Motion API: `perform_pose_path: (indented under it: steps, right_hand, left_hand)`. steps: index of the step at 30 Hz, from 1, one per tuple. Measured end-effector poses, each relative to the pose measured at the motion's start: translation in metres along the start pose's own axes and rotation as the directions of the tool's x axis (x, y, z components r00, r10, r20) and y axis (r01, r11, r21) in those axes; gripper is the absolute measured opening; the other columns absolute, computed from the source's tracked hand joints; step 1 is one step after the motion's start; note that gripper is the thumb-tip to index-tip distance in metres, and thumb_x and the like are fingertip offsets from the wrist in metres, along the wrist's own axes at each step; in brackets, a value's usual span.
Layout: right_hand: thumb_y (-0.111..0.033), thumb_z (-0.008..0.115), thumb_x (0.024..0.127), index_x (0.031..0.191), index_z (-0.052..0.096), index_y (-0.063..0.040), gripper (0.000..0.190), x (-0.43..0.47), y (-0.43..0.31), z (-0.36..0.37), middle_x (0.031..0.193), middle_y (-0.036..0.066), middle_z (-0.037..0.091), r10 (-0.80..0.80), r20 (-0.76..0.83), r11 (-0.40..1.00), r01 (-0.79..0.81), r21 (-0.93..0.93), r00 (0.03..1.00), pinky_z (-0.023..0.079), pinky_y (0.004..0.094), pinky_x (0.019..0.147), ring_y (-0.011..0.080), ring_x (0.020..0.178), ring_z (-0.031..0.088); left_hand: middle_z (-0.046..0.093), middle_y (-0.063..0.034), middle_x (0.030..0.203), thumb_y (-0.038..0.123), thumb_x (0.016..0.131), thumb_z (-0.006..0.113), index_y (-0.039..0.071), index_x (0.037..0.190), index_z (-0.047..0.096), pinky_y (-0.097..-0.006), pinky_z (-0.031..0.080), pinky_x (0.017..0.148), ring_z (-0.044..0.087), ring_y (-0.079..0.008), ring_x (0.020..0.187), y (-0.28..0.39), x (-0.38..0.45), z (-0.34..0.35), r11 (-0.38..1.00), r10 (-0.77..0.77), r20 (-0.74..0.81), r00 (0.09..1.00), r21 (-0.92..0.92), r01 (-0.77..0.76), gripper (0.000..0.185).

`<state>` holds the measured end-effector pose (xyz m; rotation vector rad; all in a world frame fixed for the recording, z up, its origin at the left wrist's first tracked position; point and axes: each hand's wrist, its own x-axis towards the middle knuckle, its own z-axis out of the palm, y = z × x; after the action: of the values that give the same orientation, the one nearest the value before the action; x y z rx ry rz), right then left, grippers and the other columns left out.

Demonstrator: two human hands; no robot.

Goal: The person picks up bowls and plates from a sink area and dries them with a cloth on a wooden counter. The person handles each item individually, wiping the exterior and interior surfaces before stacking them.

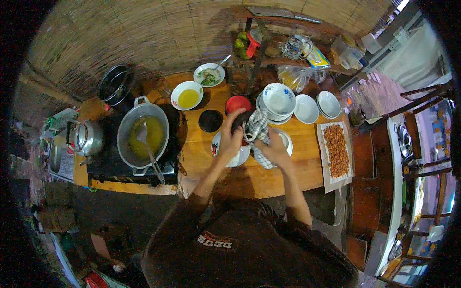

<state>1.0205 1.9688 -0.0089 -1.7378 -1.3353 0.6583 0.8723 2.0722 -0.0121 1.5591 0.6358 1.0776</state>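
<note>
My left hand (232, 135) curves around a dark, rounded object (238, 120), partly hidden by my fingers, so I cannot tell its exact kind. A black-and-white checked cloth (257, 124) is bunched against that object. My right hand (275, 149) grips the cloth, and its loose end (264, 162) hangs below. Beneath my hands are a white bowl with a painted rooster motif (239, 158) and a white plate (287, 142), both partly covered. Just beyond my left fingers is a red bowl (237, 103). A black round lid or dish (210, 121) lies to its left.
On the stove, a pot (122, 151) holds yellowish liquid and a ladle (142, 135), near a kettle (86, 138). Two filled bowls (176, 102) (196, 73) stand behind. White bowls (279, 99) are stacked at right, beside a paper-lined tray (327, 183) of brown pieces. A shelf (230, 14) overhangs the back.
</note>
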Motion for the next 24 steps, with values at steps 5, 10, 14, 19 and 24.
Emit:
perform_pose_path:
  steps: [5,10,14,19,24]
  right_hand:
    - [-0.012,0.067,0.083,0.123,0.054,0.003,0.045,0.003,0.004,-0.036,0.106,0.018,0.068,0.064,-0.219,0.997,-0.052,0.059,0.973,0.049,0.0357,0.087,0.0267,0.098,0.065]
    - [-0.01,0.065,0.083,0.127,0.052,0.001,0.047,0.001,0.01,-0.035,0.114,0.016,0.066,0.124,-0.273,0.967,-0.055,0.25,0.954,0.046,0.0359,0.093,0.0245,0.106,0.062]
    - [-0.011,0.065,0.086,0.127,0.051,0.001,0.045,-0.001,0.024,-0.027,0.118,0.013,0.063,0.166,-0.276,0.965,-0.099,0.241,0.947,0.044,0.0337,0.094,0.0203,0.109,0.058]
    - [-0.012,0.069,0.086,0.129,0.051,-0.001,0.048,-0.005,0.034,-0.017,0.119,0.008,0.06,0.27,-0.345,0.861,-0.065,0.505,0.899,0.043,0.0308,0.095,0.0171,0.108,0.056]
    - [-0.016,0.068,0.086,0.131,0.049,0.0,0.05,-0.004,0.033,-0.014,0.12,0.009,0.059,0.276,-0.303,0.885,-0.118,0.451,0.912,0.042,0.0319,0.096,0.0178,0.107,0.055]
  left_hand:
    - [0.055,-0.0213,0.129,0.026,0.092,0.044,0.004,0.124,0.058,-0.0425,0.041,0.098,0.056,-0.0363,0.112,-0.074,0.066,-0.026,0.936,-0.278,-0.127,0.952,0.187,0.298,0.041]
    - [0.026,-0.0231,0.153,0.048,0.091,0.054,0.01,0.133,0.054,-0.0588,0.02,0.11,0.016,-0.0441,0.14,-0.163,0.092,-0.028,0.633,-0.199,-0.088,0.976,0.749,0.197,0.056]
    - [0.028,-0.0255,0.151,0.058,0.075,0.072,0.02,0.149,0.031,-0.0635,0.019,0.107,0.018,-0.0432,0.14,-0.189,0.075,-0.055,0.818,-0.069,-0.052,0.996,0.568,0.086,0.092]
    - [0.029,-0.027,0.149,0.068,0.059,0.079,0.024,0.149,0.027,-0.0662,0.022,0.106,0.026,-0.0521,0.135,-0.188,0.036,-0.094,0.585,-0.34,-0.225,0.913,0.709,0.392,0.113]
    - [0.037,-0.0231,0.142,0.048,0.054,0.089,0.024,0.144,0.033,-0.0635,0.034,0.101,0.032,-0.0489,0.133,-0.196,0.029,-0.092,0.432,-0.34,-0.222,0.914,0.826,0.362,0.108]
